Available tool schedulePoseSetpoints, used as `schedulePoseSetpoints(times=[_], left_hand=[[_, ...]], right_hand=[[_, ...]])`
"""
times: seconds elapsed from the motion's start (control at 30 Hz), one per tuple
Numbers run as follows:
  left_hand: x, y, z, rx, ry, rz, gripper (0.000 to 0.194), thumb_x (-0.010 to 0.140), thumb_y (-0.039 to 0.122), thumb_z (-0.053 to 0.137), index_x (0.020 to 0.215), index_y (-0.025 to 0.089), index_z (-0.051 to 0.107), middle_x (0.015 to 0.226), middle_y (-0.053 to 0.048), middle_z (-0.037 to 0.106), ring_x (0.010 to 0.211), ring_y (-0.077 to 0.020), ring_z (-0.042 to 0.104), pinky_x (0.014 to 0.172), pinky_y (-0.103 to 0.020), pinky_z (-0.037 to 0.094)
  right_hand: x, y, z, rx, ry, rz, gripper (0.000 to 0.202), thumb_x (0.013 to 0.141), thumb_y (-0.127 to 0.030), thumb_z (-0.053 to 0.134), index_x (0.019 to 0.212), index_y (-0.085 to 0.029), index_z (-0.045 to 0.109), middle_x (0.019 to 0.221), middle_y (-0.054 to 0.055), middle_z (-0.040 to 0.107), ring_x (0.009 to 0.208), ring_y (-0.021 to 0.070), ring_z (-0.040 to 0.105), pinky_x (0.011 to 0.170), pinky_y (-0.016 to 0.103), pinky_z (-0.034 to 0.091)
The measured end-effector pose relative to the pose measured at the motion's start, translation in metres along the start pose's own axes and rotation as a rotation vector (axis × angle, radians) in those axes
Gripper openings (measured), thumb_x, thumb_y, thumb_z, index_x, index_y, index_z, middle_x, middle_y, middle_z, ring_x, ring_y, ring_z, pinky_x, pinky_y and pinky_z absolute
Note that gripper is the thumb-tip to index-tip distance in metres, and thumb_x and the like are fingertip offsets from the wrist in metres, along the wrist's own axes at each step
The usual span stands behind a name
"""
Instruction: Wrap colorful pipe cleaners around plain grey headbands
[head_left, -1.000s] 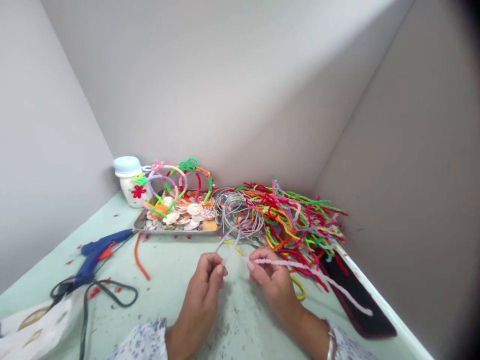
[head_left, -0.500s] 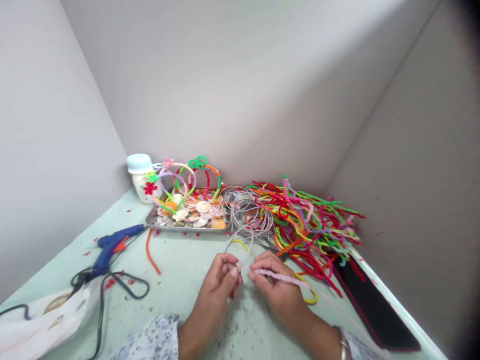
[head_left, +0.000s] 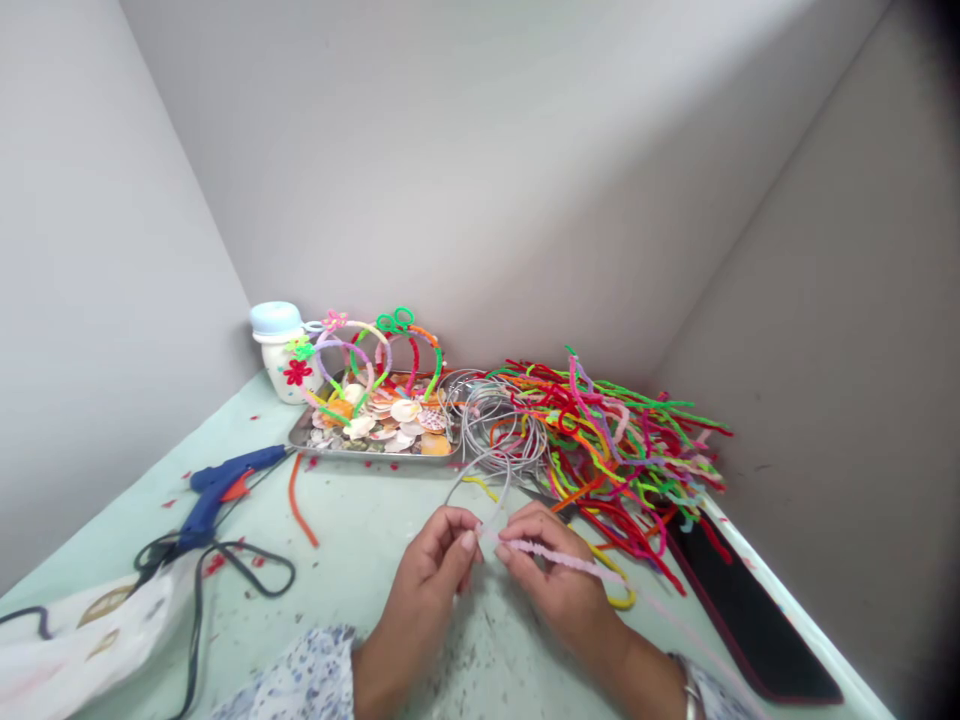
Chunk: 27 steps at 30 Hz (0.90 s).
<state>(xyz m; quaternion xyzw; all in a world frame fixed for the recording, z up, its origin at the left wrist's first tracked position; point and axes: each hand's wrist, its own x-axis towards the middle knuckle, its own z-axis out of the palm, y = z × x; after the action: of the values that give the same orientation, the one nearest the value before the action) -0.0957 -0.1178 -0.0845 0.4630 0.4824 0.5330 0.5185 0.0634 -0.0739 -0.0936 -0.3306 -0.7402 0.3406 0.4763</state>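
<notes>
Near the table's front middle, my left hand [head_left: 439, 560] is closed, pinching the end of a thin grey wire [head_left: 491, 515]. Just beside it my right hand [head_left: 559, 570] grips a pale pink pipe cleaner [head_left: 577, 562], whose fuzzy length trails off to the lower right. The two sets of fingertips are a small gap apart. The grey wire runs back from the fingers to a loose coil [head_left: 504, 425]. Whether wire and pipe cleaner are joined between the fingers is too small to tell.
A metal tray [head_left: 375, 457] holds shells and bent pipe-cleaner hoops, with a white jar [head_left: 279, 350] behind. A blue glue gun [head_left: 217, 490] with black cord lies left. Right are piled colourful pipe cleaners [head_left: 622, 430], partly covered scissors [head_left: 551, 500] and a black flat object [head_left: 750, 610].
The left fingertips have shifted slightly on the wire, and its loop by the hands has moved a little. Both hands keep their hold. The view has shifted slightly.
</notes>
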Motion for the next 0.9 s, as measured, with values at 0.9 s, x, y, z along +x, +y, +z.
schedulePoseSetpoints(times=[0.9], left_hand=[[-0.0024,0.0000,-0.0020,0.205,0.081,0.077,0.023,0.090,0.039,0.051,0.096,0.018,0.059,0.076,0.001,0.056,0.062,-0.0106,0.046,0.057,-0.021,0.038]], right_hand=[[-0.0010,-0.0015,-0.0003,0.004,0.000,-0.076,0.004,0.081,-0.016,0.065,0.081,-0.020,0.063,0.075,0.000,0.059,0.070,0.0149,0.058,0.063,0.026,0.045]])
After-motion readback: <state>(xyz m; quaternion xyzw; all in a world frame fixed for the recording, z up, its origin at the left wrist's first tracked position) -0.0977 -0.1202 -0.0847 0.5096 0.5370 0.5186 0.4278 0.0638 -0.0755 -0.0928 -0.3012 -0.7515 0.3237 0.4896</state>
